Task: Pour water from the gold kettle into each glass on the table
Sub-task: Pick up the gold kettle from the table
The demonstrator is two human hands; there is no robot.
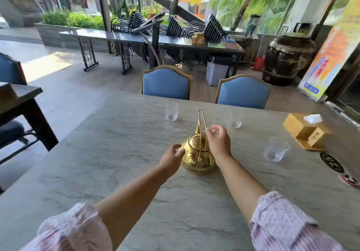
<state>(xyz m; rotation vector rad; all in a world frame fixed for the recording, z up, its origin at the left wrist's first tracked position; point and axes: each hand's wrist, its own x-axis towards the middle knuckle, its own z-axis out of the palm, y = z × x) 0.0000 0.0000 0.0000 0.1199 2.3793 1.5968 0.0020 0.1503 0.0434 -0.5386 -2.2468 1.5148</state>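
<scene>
The gold kettle point(196, 156) stands on the grey stone table point(120, 143), its thin handle upright. My left hand point(172, 158) hovers at the kettle's left side, fingers loosely curled and holding nothing. My right hand point(218, 140) is just right of the handle, fingers apart, not gripping it. One clear glass point(171, 111) stands at the far left. Another glass point(236, 118) stands at the far middle. A third glass point(276, 149) is to the right. A further glass point(121, 180) shows faintly near my left forearm.
A wooden tissue box point(305, 131) sits at the table's right edge, with round stickers point(332, 162) near it. Two blue chairs point(166, 83) point(242, 93) stand along the far side. Another table point(17, 99) is at the left.
</scene>
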